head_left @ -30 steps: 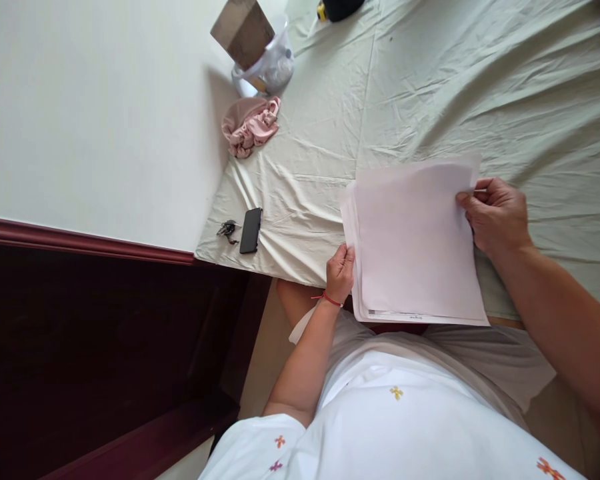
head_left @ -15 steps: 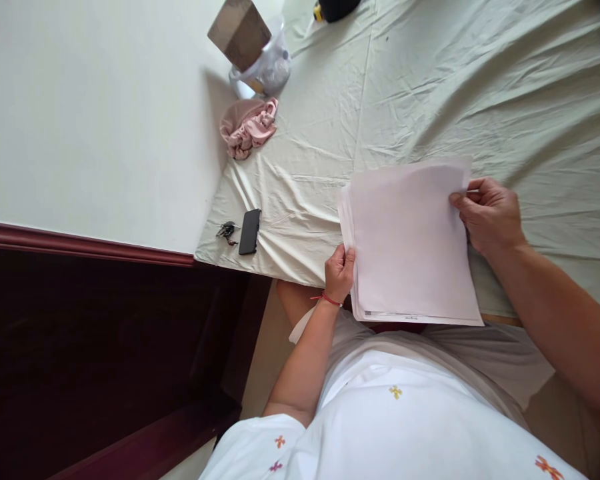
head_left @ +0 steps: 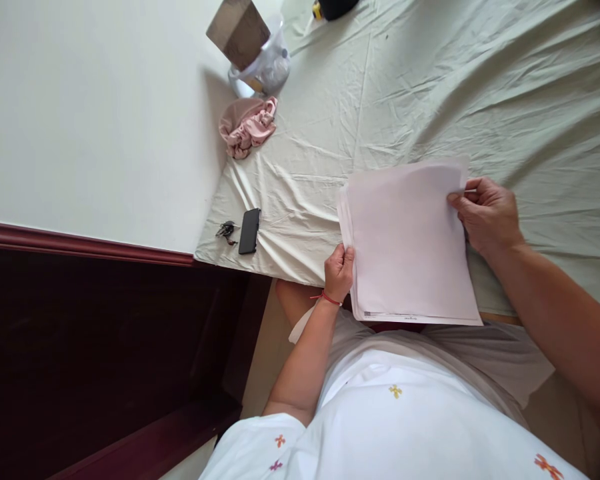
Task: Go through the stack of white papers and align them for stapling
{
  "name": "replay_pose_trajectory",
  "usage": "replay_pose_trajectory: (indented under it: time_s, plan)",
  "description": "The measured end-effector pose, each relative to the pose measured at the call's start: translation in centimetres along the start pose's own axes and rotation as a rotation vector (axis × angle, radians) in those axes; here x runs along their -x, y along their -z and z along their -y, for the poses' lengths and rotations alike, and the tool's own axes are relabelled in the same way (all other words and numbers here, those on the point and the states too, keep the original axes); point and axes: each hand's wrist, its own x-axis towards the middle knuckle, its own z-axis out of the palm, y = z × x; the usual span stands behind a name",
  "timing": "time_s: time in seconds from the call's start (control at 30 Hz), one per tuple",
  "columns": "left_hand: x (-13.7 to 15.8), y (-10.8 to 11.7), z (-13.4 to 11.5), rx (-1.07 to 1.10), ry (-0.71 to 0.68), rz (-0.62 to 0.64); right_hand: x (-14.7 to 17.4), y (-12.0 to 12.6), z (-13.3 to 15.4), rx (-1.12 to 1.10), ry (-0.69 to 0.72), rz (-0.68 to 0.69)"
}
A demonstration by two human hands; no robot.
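A stack of paper sheets (head_left: 410,247) is held at the table's front edge, its top sheet blank and slightly skewed over those beneath. Along the near edge a strip of print shows on a lower sheet. My left hand (head_left: 339,272), with a red string bracelet at the wrist, pinches the stack's left edge, thumb on top. At the upper right edge my right hand (head_left: 490,212) grips paper between thumb and fingers; whether it has only the top sheet or more I cannot tell.
A pale green cloth (head_left: 310,200) covers the table. To the left lie a black phone (head_left: 249,231), keys (head_left: 227,231) and a pink bunched fabric (head_left: 249,127). Behind them a clear plastic tub (head_left: 275,63) holds a cardboard box (head_left: 237,32). A dark object (head_left: 339,7) sits at the far edge.
Almost nothing differs. The right hand and the paper's right side have shifted very slightly to the left; both hands keep their hold.
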Motion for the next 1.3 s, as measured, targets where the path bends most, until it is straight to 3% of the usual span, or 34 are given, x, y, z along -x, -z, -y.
replay_pose_trajectory:
  time_s: [0.43, 1.3]
  plan:
    - [-0.1, -0.1, 0.3, 0.0, 0.004, -0.039, -0.6, 0.8, -1.3, 0.153, 0.109, -0.025]
    - [-0.1, -0.2, 0.3, -0.027, 0.005, -0.048, -0.7, 1.1, -1.0, 0.233, 0.125, 0.0]
